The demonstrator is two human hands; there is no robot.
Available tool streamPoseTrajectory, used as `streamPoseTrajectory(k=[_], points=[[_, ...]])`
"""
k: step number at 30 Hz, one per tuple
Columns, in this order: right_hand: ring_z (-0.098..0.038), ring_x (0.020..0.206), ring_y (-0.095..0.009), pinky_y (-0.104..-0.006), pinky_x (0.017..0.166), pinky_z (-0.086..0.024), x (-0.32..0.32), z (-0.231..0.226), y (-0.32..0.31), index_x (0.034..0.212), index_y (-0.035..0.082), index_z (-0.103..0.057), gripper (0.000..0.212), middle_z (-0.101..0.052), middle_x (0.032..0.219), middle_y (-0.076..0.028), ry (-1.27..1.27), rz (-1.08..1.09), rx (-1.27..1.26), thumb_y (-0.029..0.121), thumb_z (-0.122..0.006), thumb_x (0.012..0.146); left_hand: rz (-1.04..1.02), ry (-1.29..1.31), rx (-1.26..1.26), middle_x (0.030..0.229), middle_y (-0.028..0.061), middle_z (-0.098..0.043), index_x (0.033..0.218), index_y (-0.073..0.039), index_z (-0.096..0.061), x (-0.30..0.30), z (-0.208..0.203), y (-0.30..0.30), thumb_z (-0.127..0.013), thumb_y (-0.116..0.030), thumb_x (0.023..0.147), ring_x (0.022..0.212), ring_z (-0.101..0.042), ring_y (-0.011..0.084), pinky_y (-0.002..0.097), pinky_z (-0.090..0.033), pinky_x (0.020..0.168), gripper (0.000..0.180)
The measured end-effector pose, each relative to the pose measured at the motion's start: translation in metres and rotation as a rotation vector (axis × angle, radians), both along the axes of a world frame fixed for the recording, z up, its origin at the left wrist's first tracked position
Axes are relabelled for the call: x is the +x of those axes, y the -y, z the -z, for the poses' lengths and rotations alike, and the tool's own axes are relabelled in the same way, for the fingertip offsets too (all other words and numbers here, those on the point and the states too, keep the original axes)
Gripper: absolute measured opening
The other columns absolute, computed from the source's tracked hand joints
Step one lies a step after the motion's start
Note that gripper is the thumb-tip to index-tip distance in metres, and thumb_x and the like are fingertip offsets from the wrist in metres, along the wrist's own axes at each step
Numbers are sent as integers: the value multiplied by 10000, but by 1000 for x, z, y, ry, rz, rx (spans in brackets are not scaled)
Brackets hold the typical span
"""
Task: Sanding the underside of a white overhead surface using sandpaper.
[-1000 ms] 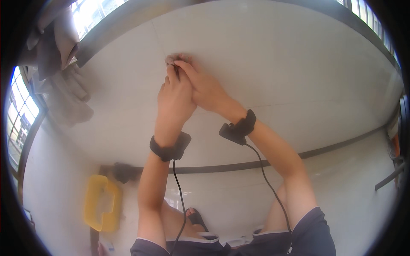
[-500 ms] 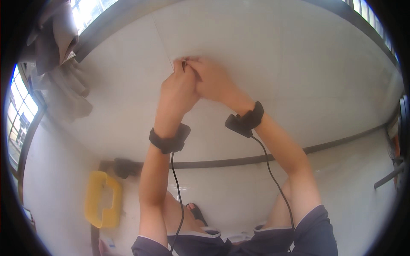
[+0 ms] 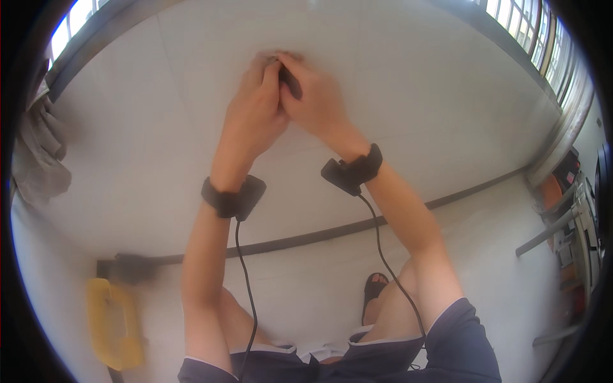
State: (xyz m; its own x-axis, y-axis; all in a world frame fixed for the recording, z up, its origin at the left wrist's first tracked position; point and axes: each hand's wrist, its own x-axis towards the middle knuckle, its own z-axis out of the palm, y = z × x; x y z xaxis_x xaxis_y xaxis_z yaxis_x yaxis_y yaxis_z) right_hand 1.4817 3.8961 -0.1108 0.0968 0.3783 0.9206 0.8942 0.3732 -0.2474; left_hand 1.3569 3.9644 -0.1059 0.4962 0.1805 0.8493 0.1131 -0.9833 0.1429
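Observation:
My left hand (image 3: pixel 254 112) and my right hand (image 3: pixel 318 105) meet over a large white surface (image 3: pixel 408 96), fingertips together. Both are closed, with thumbs and fingers pressed around something small. A dark patch shows in the gap between the palms, but I cannot tell whether it is a thing or shadow. What the fingertips pinch is hidden and blurred. Each wrist wears a black strap with a box, the left strap (image 3: pixel 223 199) and the right strap (image 3: pixel 364 167), and a black cable runs down from each.
A dark edge strip (image 3: pixel 306 237) borders the white surface on my side. At the lower left stands a yellow plastic piece with an opening (image 3: pixel 96 319). Grey cloth (image 3: pixel 41 150) hangs at the left. Barred windows (image 3: pixel 517 22) and cluttered equipment (image 3: pixel 578 217) line the right side.
The view has swung to the right, so more of the right side shows and the yellow piece sits farther left. The joined hands appear higher in the picture, and a dark gap between them has widened.

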Motion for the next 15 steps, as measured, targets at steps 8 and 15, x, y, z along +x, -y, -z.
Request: streamPoseTrajectory(k=[8, 15], points=[[-692, 753, -323, -393, 693, -561, 7, -22, 12, 1220, 109, -692, 402, -742, 1002, -119, -18, 231, -27, 130, -657, 820, 263, 38, -86, 1414, 127, -535, 1359, -25, -550, -16, -6, -13, -584, -71, 872, 1141, -618, 360, 420, -535, 901, 490], [-722, 766, -205, -327, 680, -563, 17, -3, 23, 1108, 86, -753, 264, -760, 942, -112, -1, 188, 192, 68, -670, 858, 206, -53, -110, 1433, 108, -522, 1455, -83, -445, -20, 25, 1, -580, -95, 893, 1001, -667, 352, 445, -552, 812, 578]])
